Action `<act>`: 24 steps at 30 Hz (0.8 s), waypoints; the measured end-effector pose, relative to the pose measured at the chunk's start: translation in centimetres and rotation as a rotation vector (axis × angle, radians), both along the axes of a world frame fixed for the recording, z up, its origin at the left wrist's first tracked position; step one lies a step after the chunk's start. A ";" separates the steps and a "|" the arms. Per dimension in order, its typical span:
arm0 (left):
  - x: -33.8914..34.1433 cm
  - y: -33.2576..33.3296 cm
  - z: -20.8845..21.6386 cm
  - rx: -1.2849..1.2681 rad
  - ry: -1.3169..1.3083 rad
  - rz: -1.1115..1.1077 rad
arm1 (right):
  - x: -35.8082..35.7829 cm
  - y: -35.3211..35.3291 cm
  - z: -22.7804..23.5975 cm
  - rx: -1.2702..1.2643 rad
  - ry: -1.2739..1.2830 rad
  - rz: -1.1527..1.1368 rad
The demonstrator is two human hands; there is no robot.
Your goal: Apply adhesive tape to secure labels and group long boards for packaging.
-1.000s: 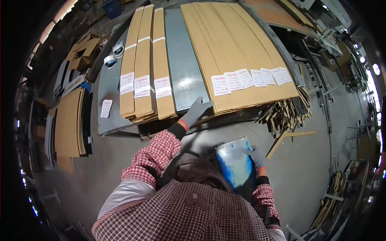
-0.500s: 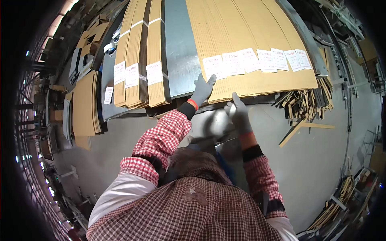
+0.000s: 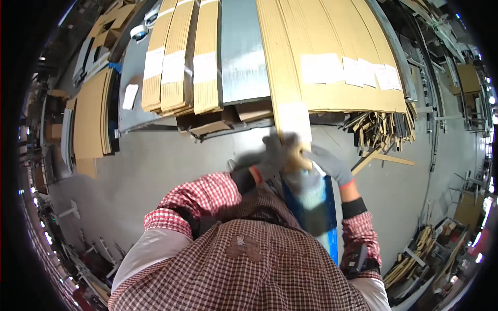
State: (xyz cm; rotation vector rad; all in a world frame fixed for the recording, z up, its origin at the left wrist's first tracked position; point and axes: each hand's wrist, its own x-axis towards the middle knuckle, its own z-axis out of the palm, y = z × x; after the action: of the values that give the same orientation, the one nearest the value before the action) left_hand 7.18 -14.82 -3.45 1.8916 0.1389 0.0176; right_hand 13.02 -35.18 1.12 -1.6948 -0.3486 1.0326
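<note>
Cardboard strip (image 3: 284, 78) slid twd 6 o'clock; L hand (image 3: 278, 154) clamped on it, R hand (image 3: 333, 165) grip unclear; prob. light: hold edges.

Sleeves (image 3: 201, 195) are red-checked, cardboard (image 3: 276, 67) tan, gloves (image 3: 333, 165) seemingly grey.

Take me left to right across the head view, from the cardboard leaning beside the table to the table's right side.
Upright cardboard sheets → white paper slip → three strapped cardboard bundles → grey metal tabletop → jutting cardboard strip → row of labelled cardboard strips.
</note>
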 end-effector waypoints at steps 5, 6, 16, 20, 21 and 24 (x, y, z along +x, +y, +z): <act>-8.0 -6.1 -4.4 0.358 0.015 0.347 | -3.7 1.9 6.6 -0.620 0.203 0.275; -7.7 -5.2 -2.7 0.150 0.307 0.200 | -3.8 2.3 6.8 -0.550 0.007 0.247; -5.9 1.9 6.4 -0.367 0.298 -0.114 | -1.0 -1.8 8.3 -0.540 -0.712 0.405; -7.6 5.2 11.9 -0.558 0.095 -0.261 | -4.0 6.1 16.3 0.016 -0.487 0.542; -7.0 5.3 13.6 -0.452 0.096 -0.318 | -3.9 7.2 16.6 -0.040 -0.544 0.687; -5.7 7.4 13.0 -0.285 0.281 -0.347 | -0.8 5.5 15.7 -0.100 -0.221 0.455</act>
State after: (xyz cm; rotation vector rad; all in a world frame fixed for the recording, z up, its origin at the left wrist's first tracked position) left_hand 1.45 -7.37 9.60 1.6026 0.0009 -0.4819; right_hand 12.20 -29.72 16.83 -1.8707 -0.8688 1.2035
